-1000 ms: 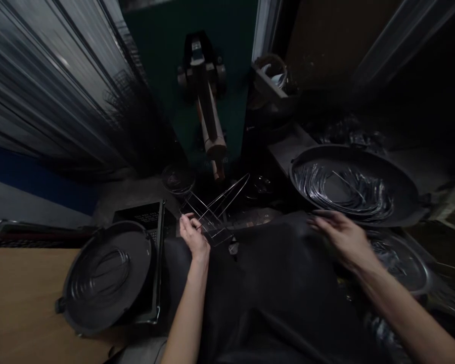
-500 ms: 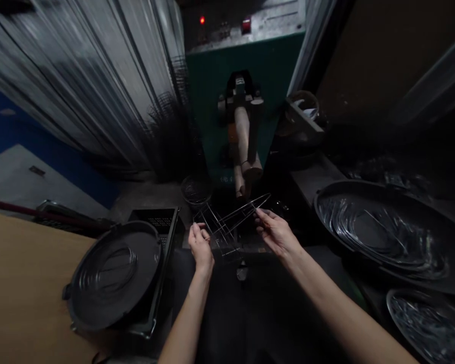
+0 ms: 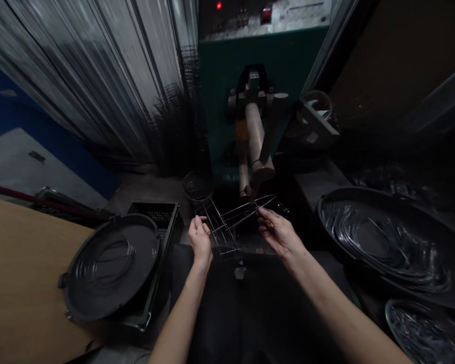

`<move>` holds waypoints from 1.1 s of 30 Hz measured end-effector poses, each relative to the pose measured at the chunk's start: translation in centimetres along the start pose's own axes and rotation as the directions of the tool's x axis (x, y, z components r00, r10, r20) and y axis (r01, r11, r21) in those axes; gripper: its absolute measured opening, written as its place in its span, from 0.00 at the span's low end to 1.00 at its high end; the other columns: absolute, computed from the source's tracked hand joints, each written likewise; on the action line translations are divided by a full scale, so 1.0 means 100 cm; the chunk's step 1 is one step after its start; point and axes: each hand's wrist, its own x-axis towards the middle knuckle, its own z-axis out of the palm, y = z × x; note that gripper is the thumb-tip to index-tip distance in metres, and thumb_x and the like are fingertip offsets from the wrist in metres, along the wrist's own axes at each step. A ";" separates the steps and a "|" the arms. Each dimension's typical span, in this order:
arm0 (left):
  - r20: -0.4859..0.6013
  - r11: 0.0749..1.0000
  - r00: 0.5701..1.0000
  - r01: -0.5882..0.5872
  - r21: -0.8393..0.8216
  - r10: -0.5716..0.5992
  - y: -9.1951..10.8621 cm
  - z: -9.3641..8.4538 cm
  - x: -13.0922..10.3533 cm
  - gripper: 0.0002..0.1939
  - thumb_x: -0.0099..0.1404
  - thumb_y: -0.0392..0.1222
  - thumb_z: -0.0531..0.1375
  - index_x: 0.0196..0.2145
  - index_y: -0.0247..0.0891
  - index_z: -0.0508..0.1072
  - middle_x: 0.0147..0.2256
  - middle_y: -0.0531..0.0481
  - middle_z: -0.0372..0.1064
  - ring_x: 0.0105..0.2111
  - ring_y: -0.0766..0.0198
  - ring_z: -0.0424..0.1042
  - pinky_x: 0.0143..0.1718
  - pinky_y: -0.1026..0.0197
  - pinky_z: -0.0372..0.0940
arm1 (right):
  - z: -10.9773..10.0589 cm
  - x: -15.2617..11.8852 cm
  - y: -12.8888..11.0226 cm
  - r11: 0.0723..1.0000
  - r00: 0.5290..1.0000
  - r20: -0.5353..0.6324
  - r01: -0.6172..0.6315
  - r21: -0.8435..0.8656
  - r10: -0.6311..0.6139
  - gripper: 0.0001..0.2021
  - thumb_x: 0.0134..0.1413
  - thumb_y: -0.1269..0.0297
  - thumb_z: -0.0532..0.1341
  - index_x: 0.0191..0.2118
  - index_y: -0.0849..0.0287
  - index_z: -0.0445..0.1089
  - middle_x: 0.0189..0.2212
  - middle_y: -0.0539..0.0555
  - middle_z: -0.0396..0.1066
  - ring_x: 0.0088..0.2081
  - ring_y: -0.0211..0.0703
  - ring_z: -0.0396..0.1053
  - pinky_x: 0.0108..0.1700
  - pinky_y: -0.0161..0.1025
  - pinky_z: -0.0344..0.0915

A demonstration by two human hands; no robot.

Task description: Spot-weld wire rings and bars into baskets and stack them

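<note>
A thin metal wire frame (image 3: 224, 228) hangs between my hands, tilted, with a curved loop on its right end. My left hand (image 3: 200, 240) pinches the frame's left side, fingers closed. With thumb and fingertips, my right hand (image 3: 278, 230) grips the frame near the loop. Just above the loop are the rod-like electrodes (image 3: 255, 146) of a green machine (image 3: 223, 71); whether the wire touches the lower tip I cannot tell in the dark.
To the left, a round black tray (image 3: 138, 283) with wire rings rests on a dark crate (image 3: 163, 210). At right stand a large black tray (image 3: 367, 275) of bent wires and a smaller bowl (image 3: 390, 316) of small metal pieces. A wire basket (image 3: 197, 186) sits behind my left hand.
The view has shifted, so the machine appears farther right and a little higher. Both hands keep their grip on the wire frame, nearly unmoved relative to each other.
</note>
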 end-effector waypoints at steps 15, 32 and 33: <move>0.040 0.991 0.995 0.097 -0.092 -0.093 0.016 0.006 0.008 0.19 0.61 0.56 0.57 0.31 0.33 0.68 0.14 0.62 0.47 0.14 0.76 0.45 0.17 0.70 0.39 | 0.013 0.008 -0.006 0.998 1.000 -0.022 0.002 -0.069 -0.003 0.08 0.38 0.75 0.69 0.23 0.63 0.69 0.20 0.49 0.67 0.21 0.29 0.64 0.17 0.23 0.56; 0.016 0.974 0.987 0.160 -0.160 -0.159 0.026 0.009 0.020 0.16 0.60 0.51 0.58 0.31 0.33 0.67 0.13 0.64 0.45 0.11 0.77 0.44 0.14 0.71 0.38 | -0.016 0.000 -0.017 0.997 0.999 -0.053 0.002 -0.072 -0.005 0.07 0.39 0.70 0.71 0.24 0.62 0.72 0.22 0.51 0.69 0.21 0.30 0.63 0.17 0.25 0.58; 0.015 0.975 0.988 0.156 -0.157 -0.155 0.026 0.009 0.020 0.16 0.60 0.51 0.58 0.31 0.33 0.67 0.13 0.64 0.46 0.11 0.77 0.44 0.14 0.71 0.38 | -0.015 -0.001 -0.016 0.997 0.999 -0.040 0.005 -0.081 -0.008 0.08 0.38 0.69 0.72 0.25 0.62 0.72 0.23 0.51 0.69 0.21 0.30 0.63 0.17 0.25 0.58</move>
